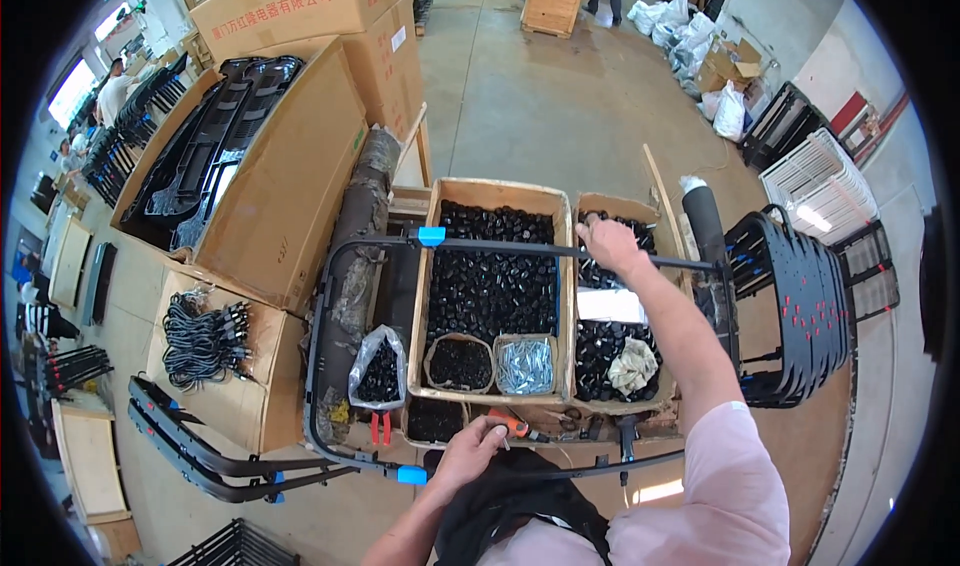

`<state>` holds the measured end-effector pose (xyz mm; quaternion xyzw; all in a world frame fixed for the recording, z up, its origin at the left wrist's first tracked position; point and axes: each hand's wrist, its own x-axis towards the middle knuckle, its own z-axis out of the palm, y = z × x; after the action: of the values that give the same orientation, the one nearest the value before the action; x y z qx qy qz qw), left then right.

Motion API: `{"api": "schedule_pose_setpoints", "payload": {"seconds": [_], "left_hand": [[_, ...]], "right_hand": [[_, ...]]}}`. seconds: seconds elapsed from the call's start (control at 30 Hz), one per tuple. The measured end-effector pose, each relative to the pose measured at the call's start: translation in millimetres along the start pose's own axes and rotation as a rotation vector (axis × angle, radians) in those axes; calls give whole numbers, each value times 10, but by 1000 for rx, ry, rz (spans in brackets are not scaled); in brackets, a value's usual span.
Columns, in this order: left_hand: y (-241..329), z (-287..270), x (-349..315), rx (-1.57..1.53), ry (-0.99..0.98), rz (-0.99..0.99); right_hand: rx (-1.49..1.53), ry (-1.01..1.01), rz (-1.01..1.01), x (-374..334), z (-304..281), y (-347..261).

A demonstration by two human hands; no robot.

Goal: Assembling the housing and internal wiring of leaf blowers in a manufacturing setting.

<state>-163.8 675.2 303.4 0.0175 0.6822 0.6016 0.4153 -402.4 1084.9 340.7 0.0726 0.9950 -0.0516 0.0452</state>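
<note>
A black tubular frame [500,247] with blue pieces [431,237] lies across the bench, around the parts boxes. My left hand [473,453] is closed by the near rail, thumb and fingers pinched, with a small pale metal end showing beside them. Right by those fingers is an orange-handled tool [509,423]. My right hand [612,244] reaches past the far rail to the right-hand box [670,381] of black parts. Its fingers are curled together at the box's left side; what they hold, if anything, cannot be made out.
A wooden box [566,306] holds black plastic parts and a small tub of silver screws [527,366]. A bag of black pieces [379,368] and red-handled pliers [381,428] are left of it. Cartons [290,196] and black cables [205,336] stand left; stacked frames [800,306] right.
</note>
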Motion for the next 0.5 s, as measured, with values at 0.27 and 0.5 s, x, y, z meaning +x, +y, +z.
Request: {"api": "schedule_pose_setpoints", "payload": {"seconds": [0.27,0.5], "left_hand": [[-106,490,-180,75,65,186],[-77,1041,-254,268,-132,210]], "right_hand": [[-105,-107,-55,11,-227,-65],[-59,132,-56,147,113,60]]}}
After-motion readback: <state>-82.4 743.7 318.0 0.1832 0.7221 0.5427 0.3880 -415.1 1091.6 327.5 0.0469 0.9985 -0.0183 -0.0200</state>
